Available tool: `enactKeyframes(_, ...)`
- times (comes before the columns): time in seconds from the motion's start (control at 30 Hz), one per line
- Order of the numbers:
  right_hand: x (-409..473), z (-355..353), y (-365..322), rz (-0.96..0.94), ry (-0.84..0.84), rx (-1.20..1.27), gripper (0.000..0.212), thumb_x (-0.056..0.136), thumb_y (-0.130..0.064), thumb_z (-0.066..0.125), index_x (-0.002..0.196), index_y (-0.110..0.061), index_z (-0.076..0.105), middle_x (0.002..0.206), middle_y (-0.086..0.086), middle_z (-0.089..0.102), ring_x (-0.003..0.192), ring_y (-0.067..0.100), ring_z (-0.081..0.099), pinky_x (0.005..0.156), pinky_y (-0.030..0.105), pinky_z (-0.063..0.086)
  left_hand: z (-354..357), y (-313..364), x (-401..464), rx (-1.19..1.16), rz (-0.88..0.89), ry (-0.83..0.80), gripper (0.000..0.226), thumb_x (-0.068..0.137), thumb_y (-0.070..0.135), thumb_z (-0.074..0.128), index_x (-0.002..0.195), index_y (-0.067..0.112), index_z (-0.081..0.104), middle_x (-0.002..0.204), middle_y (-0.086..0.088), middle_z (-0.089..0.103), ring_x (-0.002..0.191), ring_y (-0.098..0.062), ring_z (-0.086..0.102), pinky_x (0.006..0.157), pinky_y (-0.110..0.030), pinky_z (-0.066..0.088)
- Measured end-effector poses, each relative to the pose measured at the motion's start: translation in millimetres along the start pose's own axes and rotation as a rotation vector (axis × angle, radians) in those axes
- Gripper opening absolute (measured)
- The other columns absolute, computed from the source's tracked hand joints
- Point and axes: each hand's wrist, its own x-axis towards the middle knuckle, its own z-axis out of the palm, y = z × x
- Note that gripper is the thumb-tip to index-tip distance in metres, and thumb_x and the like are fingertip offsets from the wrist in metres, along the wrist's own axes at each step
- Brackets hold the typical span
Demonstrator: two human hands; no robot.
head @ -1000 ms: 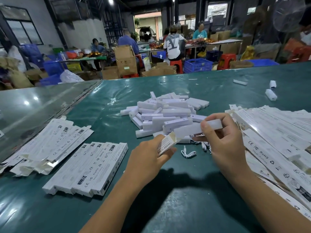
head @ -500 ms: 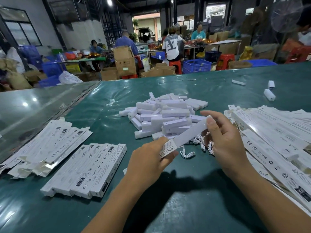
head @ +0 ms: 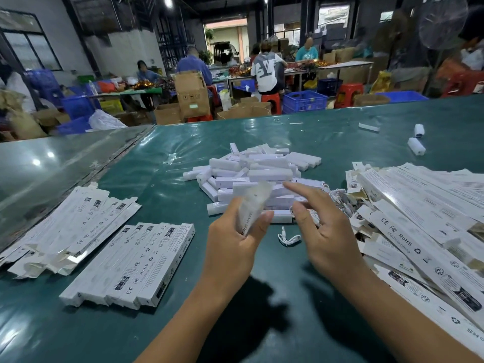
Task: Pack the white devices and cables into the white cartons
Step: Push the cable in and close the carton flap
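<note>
- Now the left hand [head: 233, 242] grips a blurry white carton [head: 252, 205] above the middle of the green table [head: 275, 297].
- Right hand [head: 324, 229] is loose, holding nothing.
- White devices [head: 256, 174] sit piled just behind.

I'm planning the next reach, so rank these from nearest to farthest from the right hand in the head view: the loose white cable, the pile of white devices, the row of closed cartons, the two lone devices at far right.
From the right hand:
1. Loose white cable, on the table just left of it.
2. Pile of white devices, just beyond the fingertips.
3. Row of closed cartons, well to the left, past the left hand.
4. Two lone devices, far back on the right.
</note>
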Motion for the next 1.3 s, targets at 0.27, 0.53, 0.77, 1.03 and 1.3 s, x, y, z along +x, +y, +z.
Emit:
enactKeyframes(0.27,2,2,36,0.129,-0.481,-0.714,0.011,0.1,-0.032,0.06,0.102,-0.022,0.064,0.104,-0.005,0.063,0.105,0.018,0.055,0.094,0.035,0.042,5,-5,-1,-0.225,-0.213,0.034,0.023,0.092,0.032,0.073,0.083,0.015,0.061,0.066,-0.008,0.06,0.058,-0.01,0.055,0.058,-0.01,0.045)
enactKeyframes(0.53,-2,1,1,-0.176,-0.262,-0.042,0.013,0.093,-0.029,0.068,0.095,-0.019,0.076,0.085,-0.028,0.065,0.071,-0.003,0.063,0.067,0.007,0.045,7,-10,2,-0.194,-0.259,-0.01,0.021,0.095,0.023,0.07,0.078,0.011,0.07,0.057,0.007,0.064,0.049,-0.004,0.056,0.052,-0.012,0.044)
enactKeyframes(0.77,1,-11,9,0.015,-0.365,0.18,0.049,0.086,-0.034,0.075,0.13,-0.037,0.056,0.084,-0.014,0.076,0.063,0.007,0.072,0.066,0.014,0.054,-5,-12,5,-0.4,-0.302,-0.2,0.018,0.086,0.024,0.076,0.091,0.007,0.075,0.075,0.0,0.074,0.069,-0.011,0.067,0.067,-0.021,0.052)
enactKeyframes(1.03,7,-17,7,-0.276,-0.403,0.002,0.034,0.085,-0.027,0.077,0.119,-0.025,0.074,0.085,-0.022,0.072,0.067,-0.003,0.064,0.063,0.01,0.047,-14,-18,7,-0.301,-0.281,-0.353,0.039,0.077,0.034,0.08,0.109,0.018,0.065,0.087,-0.001,0.074,0.085,-0.012,0.069,0.076,-0.025,0.055)
enactKeyframes(1.3,8,-19,5,-0.061,-0.242,0.1,0.009,0.088,-0.04,0.071,0.094,-0.033,0.071,0.075,-0.018,0.064,0.057,0.005,0.059,0.053,0.018,0.05,-9,-24,10,-0.167,-0.22,-0.138,0.052,0.067,0.072,0.076,0.096,0.03,0.067,0.078,-0.001,0.072,0.06,-0.016,0.067,0.051,-0.025,0.054)
